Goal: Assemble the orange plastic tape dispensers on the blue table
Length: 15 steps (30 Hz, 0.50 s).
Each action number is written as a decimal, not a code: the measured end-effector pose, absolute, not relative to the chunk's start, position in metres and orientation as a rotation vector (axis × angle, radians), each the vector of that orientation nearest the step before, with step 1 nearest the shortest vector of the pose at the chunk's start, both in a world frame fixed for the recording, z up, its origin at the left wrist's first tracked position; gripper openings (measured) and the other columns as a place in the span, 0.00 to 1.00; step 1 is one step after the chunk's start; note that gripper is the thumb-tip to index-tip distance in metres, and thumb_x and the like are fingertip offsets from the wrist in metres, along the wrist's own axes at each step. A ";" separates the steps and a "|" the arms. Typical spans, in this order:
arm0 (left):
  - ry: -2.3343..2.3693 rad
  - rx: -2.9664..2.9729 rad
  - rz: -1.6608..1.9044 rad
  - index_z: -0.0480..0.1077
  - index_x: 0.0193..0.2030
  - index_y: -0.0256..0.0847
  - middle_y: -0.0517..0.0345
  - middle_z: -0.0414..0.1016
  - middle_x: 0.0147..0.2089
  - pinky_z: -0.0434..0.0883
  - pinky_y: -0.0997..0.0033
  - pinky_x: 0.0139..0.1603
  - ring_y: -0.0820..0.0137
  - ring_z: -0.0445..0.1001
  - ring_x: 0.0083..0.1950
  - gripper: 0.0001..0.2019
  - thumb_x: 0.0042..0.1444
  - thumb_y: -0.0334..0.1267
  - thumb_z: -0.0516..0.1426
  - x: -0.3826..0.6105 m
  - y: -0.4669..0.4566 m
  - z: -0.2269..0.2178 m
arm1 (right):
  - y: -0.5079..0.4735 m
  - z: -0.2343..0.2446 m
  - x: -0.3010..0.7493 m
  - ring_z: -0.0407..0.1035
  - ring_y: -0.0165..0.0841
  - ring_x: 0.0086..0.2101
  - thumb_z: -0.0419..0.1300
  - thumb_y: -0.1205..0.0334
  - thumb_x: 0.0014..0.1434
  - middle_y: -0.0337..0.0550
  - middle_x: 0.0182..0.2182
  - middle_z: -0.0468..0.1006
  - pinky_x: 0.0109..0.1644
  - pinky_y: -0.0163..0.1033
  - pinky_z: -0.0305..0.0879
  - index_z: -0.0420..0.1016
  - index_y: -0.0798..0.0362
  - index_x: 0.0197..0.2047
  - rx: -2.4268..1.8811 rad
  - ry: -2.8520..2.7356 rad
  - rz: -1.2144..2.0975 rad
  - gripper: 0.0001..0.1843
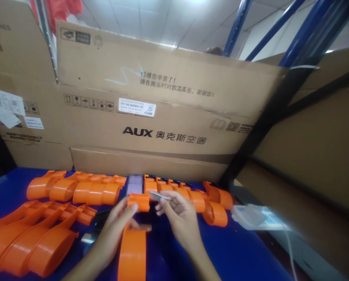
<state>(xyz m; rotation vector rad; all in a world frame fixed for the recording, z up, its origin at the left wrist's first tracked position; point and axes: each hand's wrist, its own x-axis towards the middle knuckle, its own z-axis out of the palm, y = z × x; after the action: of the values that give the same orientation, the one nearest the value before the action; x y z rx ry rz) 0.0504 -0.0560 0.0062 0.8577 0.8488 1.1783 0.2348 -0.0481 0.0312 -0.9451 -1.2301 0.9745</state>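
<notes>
My left hand [118, 216] is closed around the narrow upper end of an orange plastic part [132, 253], whose wide curved band hangs down toward me. Pinched between the thumb and fingers of my right hand [180, 216] is a small flat grey metal piece [156, 196]. Its tip is close to the right side of the orange part's upper end; I cannot tell whether they touch. Behind my left wrist lies a dark object with a shiny silver end [87, 239], partly hidden.
More orange parts stand in rows at the left [42, 242], back left [95, 193] and back right [215, 214] on the blue surface [235, 249]. A phone-like object [135, 184] leans at the back. Cardboard [168, 117] walls the rear; a white plastic item with a cable [259, 217] is rightward.
</notes>
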 end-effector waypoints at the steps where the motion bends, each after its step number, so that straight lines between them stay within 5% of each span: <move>1: 0.845 0.848 1.177 0.69 0.52 0.41 0.64 0.73 0.22 0.66 0.79 0.24 0.74 0.70 0.21 0.23 0.55 0.51 0.65 0.050 -0.056 0.006 | -0.049 0.031 0.234 0.76 0.34 0.28 0.69 0.50 0.57 0.43 0.30 0.82 0.33 0.39 0.75 0.76 0.53 0.44 -0.947 -1.235 0.971 0.18; 7: 0.828 0.811 1.191 0.71 0.51 0.42 0.62 0.77 0.27 0.70 0.76 0.27 0.73 0.73 0.23 0.23 0.52 0.51 0.67 0.051 -0.056 0.009 | -0.053 0.031 0.234 0.75 0.33 0.27 0.68 0.49 0.59 0.41 0.28 0.80 0.33 0.39 0.74 0.76 0.52 0.46 -0.960 -1.272 0.958 0.18; 15: 0.881 0.799 1.153 0.69 0.55 0.40 0.64 0.72 0.19 0.64 0.78 0.22 0.72 0.70 0.19 0.29 0.51 0.54 0.66 0.050 -0.056 0.009 | -0.051 0.030 0.237 0.74 0.33 0.27 0.68 0.49 0.59 0.40 0.27 0.79 0.32 0.38 0.73 0.76 0.53 0.45 -0.991 -1.280 0.932 0.17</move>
<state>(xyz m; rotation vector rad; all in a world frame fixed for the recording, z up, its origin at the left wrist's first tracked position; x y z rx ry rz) 0.0502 -0.0556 0.0090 0.7992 0.8811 1.1529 0.2369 -0.0508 0.0304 -0.9914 -1.2799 0.9325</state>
